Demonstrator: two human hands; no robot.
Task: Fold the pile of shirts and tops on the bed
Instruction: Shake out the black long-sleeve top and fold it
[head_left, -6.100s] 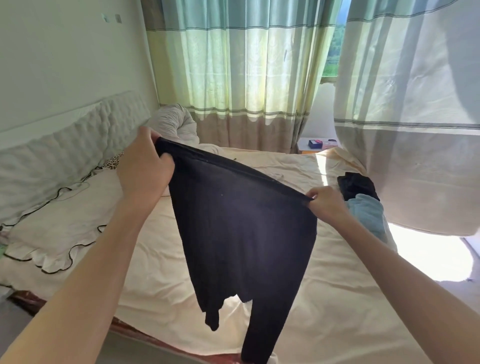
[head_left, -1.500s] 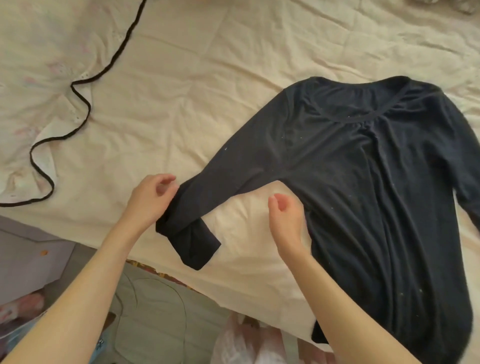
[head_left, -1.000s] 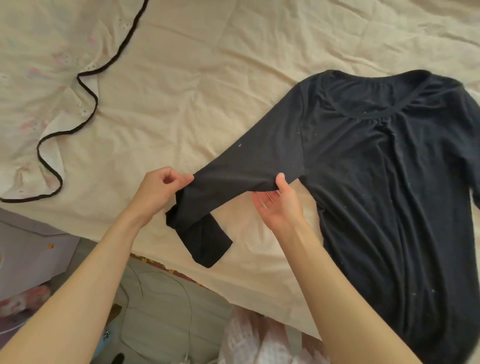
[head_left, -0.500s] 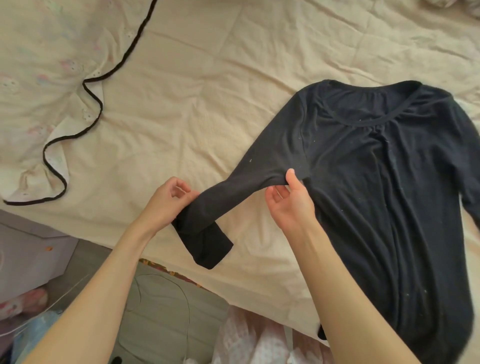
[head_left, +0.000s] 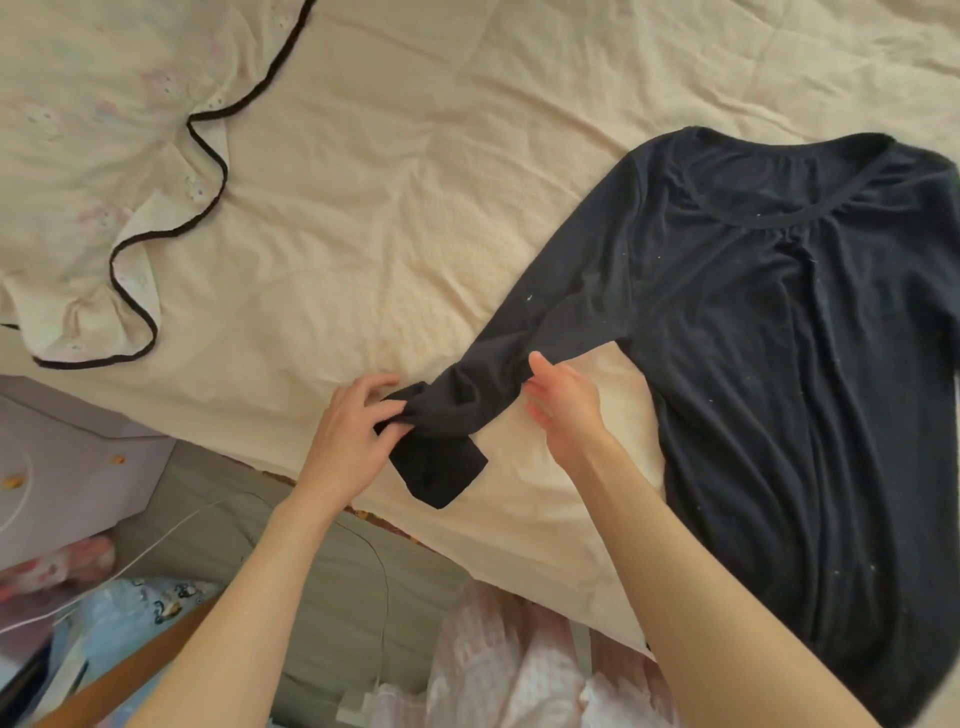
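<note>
**Sleeve being readied for folding**

Pinching the bunched cuff end, the left hand is holding the sleeve of the black top, which is lying face up on the bed. The right hand, fingers relaxed, is touching the sleeve mid-length with its thumb. Judged step: sleeve straightening. Next move calls for carrying it across the body.

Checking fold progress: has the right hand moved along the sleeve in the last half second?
Yes. The right hand slid down the sleeve, away from the armpit and toward the cuff.

sleeve now bunched toward cuff, left hand gripping, right hand slid closer
</note>
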